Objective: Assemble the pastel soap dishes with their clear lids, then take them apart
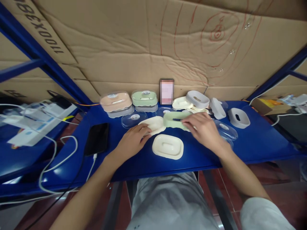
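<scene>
1. The hands were apart from each other near the middle of the frame. The right hand [203, 127] had its fingers and thumb clamped on the right end of a green box [168, 119]. The left hand [133, 139] had its fingertips at the edge of a cream tray [157, 124]; whether they gripped it or only touched it, I could not tell.
2. The green box, with a dark slot showing in it, was just right of the cream tray, at the centre of the frame. Below both, a cream dish [168, 147] lay alone near the front of the blue counter [141, 163].
3. Left of centre, a peach stack [116, 103] and a green stack [144, 99] stood side by side under see-through lids, and those two looked complete.
4. The rest looked unassembled: a see-through lid [133, 119] lay loose near the left hand, while a grey box [198, 99] and an oval grey box [239, 118] sat uncovered right of centre. The green box also had no lid on it, so by my judgement much remained undone.
</scene>
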`<state>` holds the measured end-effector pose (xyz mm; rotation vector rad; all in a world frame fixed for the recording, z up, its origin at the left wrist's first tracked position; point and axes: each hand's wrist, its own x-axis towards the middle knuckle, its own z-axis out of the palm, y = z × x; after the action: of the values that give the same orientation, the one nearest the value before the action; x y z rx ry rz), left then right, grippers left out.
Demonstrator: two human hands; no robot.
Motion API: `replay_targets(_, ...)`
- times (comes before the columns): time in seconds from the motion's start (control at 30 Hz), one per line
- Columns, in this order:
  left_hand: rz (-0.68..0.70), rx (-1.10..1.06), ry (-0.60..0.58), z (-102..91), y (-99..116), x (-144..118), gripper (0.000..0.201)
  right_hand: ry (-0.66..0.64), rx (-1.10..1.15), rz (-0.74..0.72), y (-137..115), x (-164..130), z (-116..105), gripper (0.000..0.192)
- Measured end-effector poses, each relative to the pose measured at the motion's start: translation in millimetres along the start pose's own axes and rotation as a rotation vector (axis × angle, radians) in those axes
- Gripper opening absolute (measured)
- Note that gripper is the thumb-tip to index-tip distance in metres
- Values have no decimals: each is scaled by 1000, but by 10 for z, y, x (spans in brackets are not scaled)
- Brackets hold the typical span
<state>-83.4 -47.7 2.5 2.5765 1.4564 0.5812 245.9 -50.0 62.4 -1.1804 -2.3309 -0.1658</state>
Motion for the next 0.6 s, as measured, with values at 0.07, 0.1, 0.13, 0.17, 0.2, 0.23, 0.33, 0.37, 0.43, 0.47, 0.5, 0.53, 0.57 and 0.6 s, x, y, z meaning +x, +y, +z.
replay_targets(0.07, 14, -13, 55, -11, 66, 70, 27, 77, -27, 115, 151, -242, -189, 27)
replay_targets(0.1, 32, -20, 77, -8, 109, 133, 27, 108, -55, 176, 243, -382, -268, 27)
replay_targets(0.13, 62, -34, 91, 4, 158, 218, 26, 132, -88, 233, 345, -526, -333, 28)
replay_targets(0.17, 99, -52, 97, 28, 209, 323, 25, 146, -119, 282, 456, -667, -385, 28)
replay_targets(0.2, 141, -73, 92, 63, 260, 448, 23, 156, -149, 321, 574, -799, -424, 28)
replay_targets(0.23, 187, -105, 80, 109, 310, 587, 23, 155, -176, 351, 696, -917, -450, 27)
replay_targets(0.33, 272, -153, 67, 286, 442, 1037, 22, 120, -242, 394, 1040, -1165, -458, 29)
replay_targets(0.37, 291, -163, 68, 349, 482, 1175, 22, 111, -256, 393, 1132, -1211, -441, 30)
replay_targets(0.43, 335, -185, 68, 470, 560, 1404, 21, 116, -274, 375, 1255, -1259, -391, 33)
replay_targets(0.47, 359, -195, 67, 525, 600, 1491, 21, 137, -276, 362, 1284, -1266, -362, 35)
replay_targets(0.5, 383, -204, 65, 577, 639, 1561, 21, 152, -264, 345, 1293, -1267, -331, 36)
replay_targets(0.53, 404, -210, 65, 626, 678, 1615, 22, 156, -241, 319, 1286, -1263, -299, 37)
replay_targets(0.57, 419, -213, 67, 670, 716, 1658, 24, 147, -216, 287, 1272, -1257, -268, 37)
replay_targets(0.6, 429, -213, 72, 710, 754, 1693, 26, 134, -196, 254, 1259, -1253, -236, 38)
